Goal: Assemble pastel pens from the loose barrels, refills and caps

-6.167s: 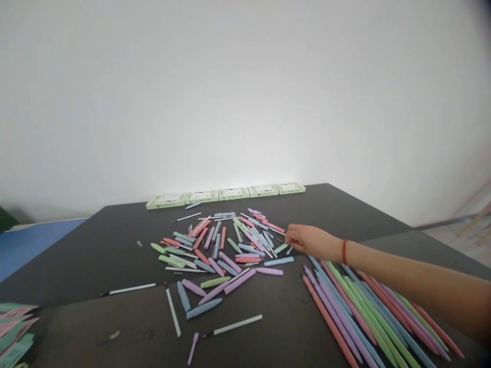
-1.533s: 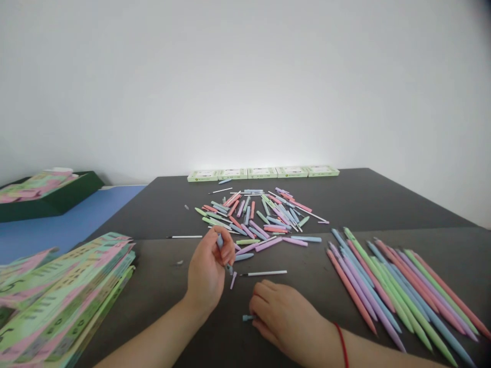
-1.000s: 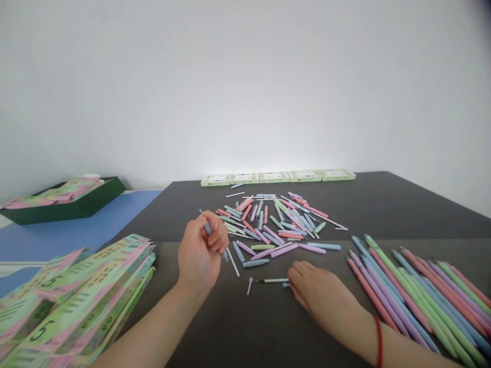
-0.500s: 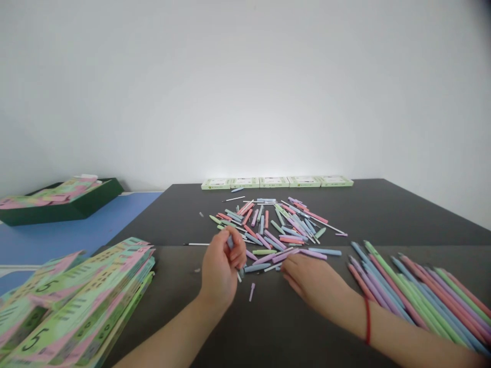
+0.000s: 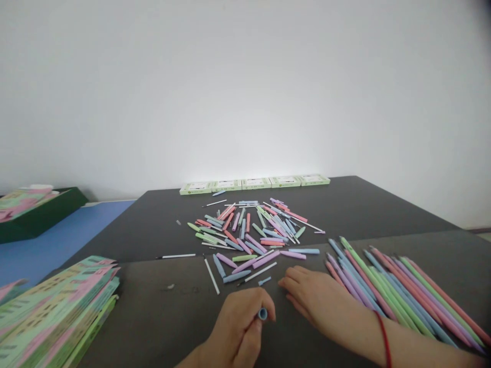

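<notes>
My left hand (image 5: 243,324) is closed around a blue pen barrel (image 5: 262,314), whose hollow round end faces me. Just right of it, my right hand (image 5: 310,291) is low over the table with its fingers bent together. Their tips point down, and I cannot make out what they hold, if anything. Beyond the hands, a small blue pen part (image 5: 264,281), a white refill (image 5: 258,274) and a blue pen piece (image 5: 237,276) lie loose. Behind these spreads a heap of pastel pen pieces (image 5: 245,230).
Pastel pens (image 5: 399,291) lie side by side at the right, partly under my forearm. Printed green-and-pink packs (image 5: 65,312) are stacked at the left. Flat boxes (image 5: 256,183) line the far edge, and a dark green tray (image 5: 42,214) holds more packs on a blue surface.
My left hand has moved right and nearer to me, turning so the blue barrel's end shows. My right hand has come slightly closer. The view has shifted right.
</notes>
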Available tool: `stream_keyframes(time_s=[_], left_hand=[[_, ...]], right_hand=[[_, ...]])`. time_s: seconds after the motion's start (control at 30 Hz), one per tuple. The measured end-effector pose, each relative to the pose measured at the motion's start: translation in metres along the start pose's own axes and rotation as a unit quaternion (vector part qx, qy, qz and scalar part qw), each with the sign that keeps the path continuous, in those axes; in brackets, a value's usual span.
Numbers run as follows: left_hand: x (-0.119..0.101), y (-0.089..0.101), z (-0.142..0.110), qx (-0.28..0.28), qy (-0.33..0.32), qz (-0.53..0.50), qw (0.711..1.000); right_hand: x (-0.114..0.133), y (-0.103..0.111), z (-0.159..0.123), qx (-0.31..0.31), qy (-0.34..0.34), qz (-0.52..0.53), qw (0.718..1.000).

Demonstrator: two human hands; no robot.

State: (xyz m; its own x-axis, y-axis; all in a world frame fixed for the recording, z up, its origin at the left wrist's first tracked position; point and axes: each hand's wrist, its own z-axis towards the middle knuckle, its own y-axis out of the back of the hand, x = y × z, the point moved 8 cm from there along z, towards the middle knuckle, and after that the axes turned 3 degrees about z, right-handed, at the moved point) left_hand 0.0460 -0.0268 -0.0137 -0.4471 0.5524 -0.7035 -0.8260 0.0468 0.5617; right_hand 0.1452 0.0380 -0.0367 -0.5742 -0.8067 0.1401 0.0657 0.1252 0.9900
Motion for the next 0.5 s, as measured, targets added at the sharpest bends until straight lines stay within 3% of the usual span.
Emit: stream_keyframes(time_s=[0.07, 0.17, 0.33, 0.5], left_hand=[[-0.007, -0.007, 0.002, 0.052, -0.051, 0.071, 0.995], [-0.002, -0.015, 0.004, 0.099, -0.039, 0.111, 0.988], [0.014, -0.012, 0.006, 0.075, 0.019, 0.066, 0.995], [0.016, -0.006, 0.008, 0.071, 0.016, 0.047, 0.996]], right_hand=[[-0.008, 0.001, 0.002, -0.006, -0.017, -0.009, 1.000], [-0.015, 0.001, 0.007, -0.018, -0.031, -0.005, 0.999], [-0.004, -0.001, 0.014, -0.028, -0.004, 0.037, 0.999], [0.012, -0.002, 0.017, -0.045, 0.002, 0.075, 0.996]])
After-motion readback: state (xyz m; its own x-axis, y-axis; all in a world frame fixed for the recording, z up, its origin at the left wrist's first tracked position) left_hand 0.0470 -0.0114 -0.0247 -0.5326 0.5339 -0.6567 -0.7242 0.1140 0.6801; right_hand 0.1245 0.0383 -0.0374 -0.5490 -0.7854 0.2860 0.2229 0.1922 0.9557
